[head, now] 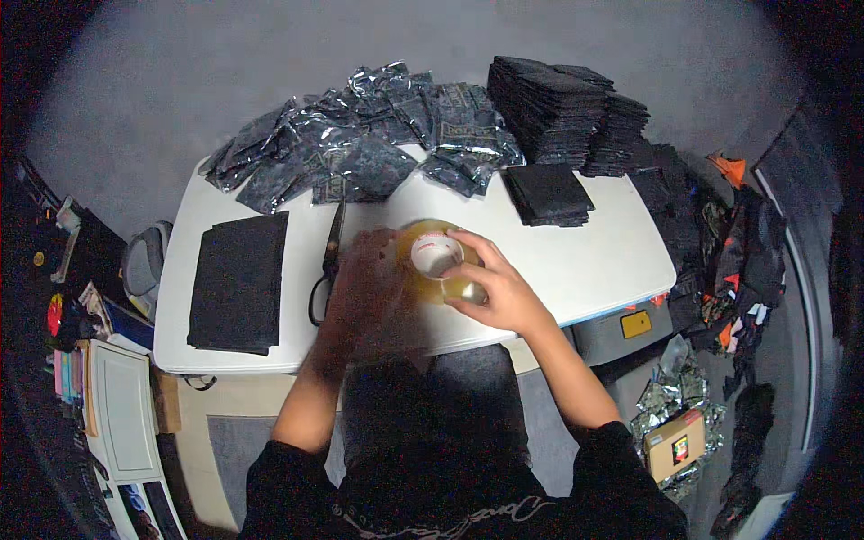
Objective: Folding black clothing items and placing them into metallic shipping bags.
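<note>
A roll of clear yellowish packing tape [422, 294] is above the white table [587, 270], its white core facing up. My right hand [496, 287] grips the roll's right side, with fingers at the core and the rim. My left hand [374, 270] is at the roll's left side, dark and blurred; its fingers are hard to make out. Just left of that hand lie black-handled scissors [332, 260], partly covered by it. A flat stack of black fabric pieces [239, 283] lies at the table's left.
Clear-bagged dark items [364, 145] cover the far edge. Tall piles of folded black fabric [553, 115] stand at the far right, with a small black stack [550, 194] before them. A grey bin [617, 334], a cardboard box [675, 445] and heaped dark cloth [736, 263] are to the right.
</note>
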The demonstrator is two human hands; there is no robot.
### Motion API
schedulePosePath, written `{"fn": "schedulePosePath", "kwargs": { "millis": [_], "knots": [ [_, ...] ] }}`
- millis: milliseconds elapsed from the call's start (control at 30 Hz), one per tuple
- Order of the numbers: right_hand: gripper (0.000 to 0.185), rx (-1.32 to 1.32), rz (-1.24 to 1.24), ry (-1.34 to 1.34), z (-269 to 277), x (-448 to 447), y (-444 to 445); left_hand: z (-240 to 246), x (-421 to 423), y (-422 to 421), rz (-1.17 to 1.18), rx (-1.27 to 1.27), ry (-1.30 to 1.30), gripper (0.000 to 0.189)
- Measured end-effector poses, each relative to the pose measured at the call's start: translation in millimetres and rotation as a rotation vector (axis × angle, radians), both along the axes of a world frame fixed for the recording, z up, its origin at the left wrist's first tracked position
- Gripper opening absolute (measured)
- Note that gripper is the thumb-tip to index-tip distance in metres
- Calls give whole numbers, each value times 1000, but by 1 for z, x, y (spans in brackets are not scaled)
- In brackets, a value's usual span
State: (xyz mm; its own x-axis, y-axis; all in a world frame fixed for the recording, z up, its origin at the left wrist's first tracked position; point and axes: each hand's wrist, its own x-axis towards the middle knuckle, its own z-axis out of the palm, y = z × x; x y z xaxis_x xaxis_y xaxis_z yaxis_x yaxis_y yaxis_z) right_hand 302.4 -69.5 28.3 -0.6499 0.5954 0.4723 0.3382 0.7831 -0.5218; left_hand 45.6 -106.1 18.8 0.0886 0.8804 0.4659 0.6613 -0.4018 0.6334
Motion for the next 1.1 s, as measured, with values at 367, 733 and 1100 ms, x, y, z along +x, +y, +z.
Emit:
{"fn": "schedulePosePath", "kwargs": {
  "millis": [367,733,1100],
  "knots": [
    [40,-75,-177,255,15,43,18,23,26,26,121,52,32,24],
    [102,-617,-865,123,-23,210,179,26,212,171,142,-1053,-823,60],
    [90,-921,-593,-68,2,208,187,9,252,201,84,-1013,-826,72]
  ]
}}
